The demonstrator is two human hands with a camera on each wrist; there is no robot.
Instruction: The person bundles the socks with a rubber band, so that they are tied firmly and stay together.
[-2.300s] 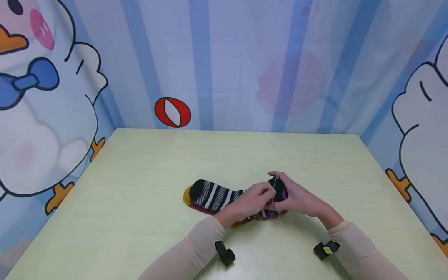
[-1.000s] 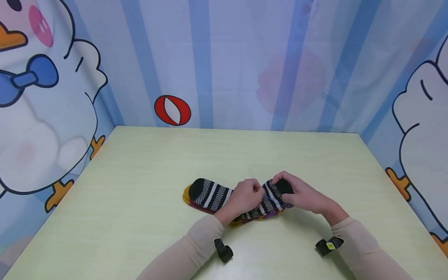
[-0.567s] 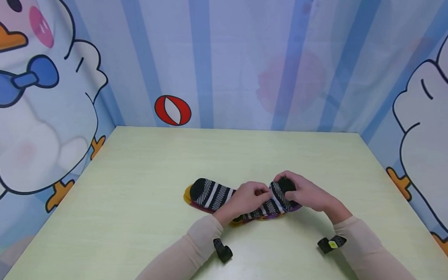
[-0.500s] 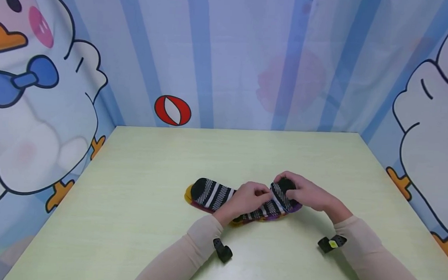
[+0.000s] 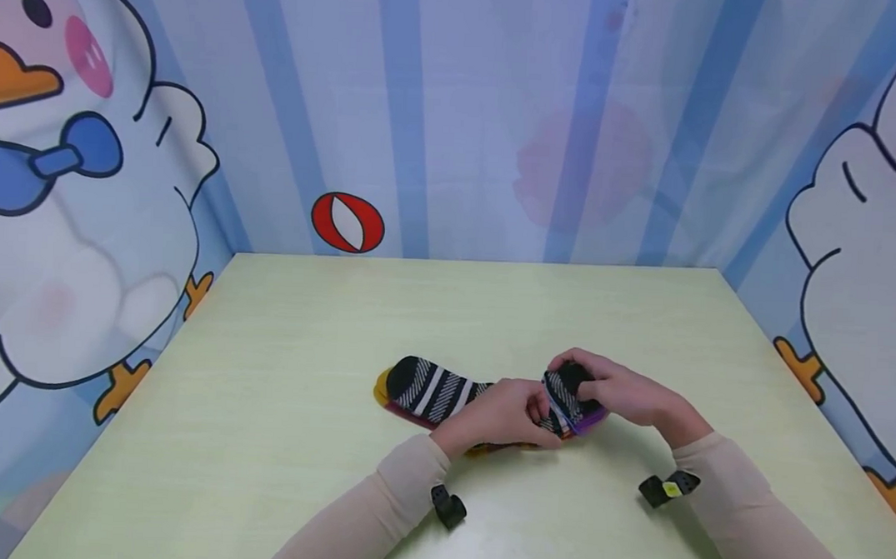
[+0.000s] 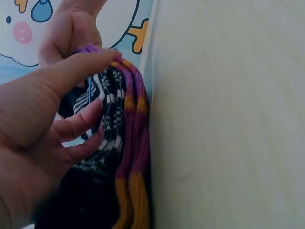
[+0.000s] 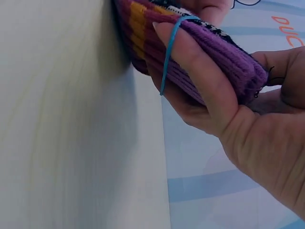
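Observation:
A stack of socks lies on the table, with a black-and-white striped sock (image 5: pixel 443 393) uppermost and purple, maroon and mustard socks (image 6: pixel 136 129) under it. My right hand (image 5: pixel 627 391) grips the cuff end at the right, its fingers and thumb on both sides of the purple cuffs (image 7: pixel 228 59). A thin blue rubber band (image 7: pixel 167 59) goes round the socks near that end, crossing by a fingertip. My left hand (image 5: pixel 505 415) holds the middle of the stack, thumb (image 6: pixel 90 64) along the near edge and curled fingers on the striped sock. The left palm hides part of the stack.
The pale wooden table (image 5: pixel 303 323) runs back to a blue striped curtain (image 5: pixel 477 122) with printed ducks at both sides. Black wrist cameras sit on the left sleeve (image 5: pixel 410 470) and the right sleeve (image 5: pixel 725 475).
The blue band, earlier stretched between the hands, now lies across the socks near the cuffs. My right hand has shifted right; the left thumb has spread to the stack's near edge.

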